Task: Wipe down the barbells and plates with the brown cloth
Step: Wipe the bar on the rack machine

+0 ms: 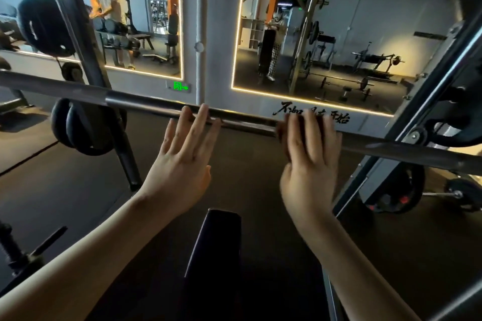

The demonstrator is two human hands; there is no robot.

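Black bench pad (216,250), lower centre. Left hand (182,161): fingers straight, tips resting on barbell (146,104). Right hand (310,161): flat fingers pressing brown cloth (283,135) onto barbell.

Seen from above, two bare forearms reach forward to a steel barbell (146,104) that crosses the frame from left to right. The left hand (182,159) is flat with its fingers straight and spread, the fingertips touching the bar. The right hand (310,164) lies flat over a brown cloth (283,138), pressing it against the bar. Dark weight plates (83,130) hang on the rack at left. A dark bench pad (216,242) sits below, between the arms. Lit mirrors (326,41) on the wall behind show gym equipment.
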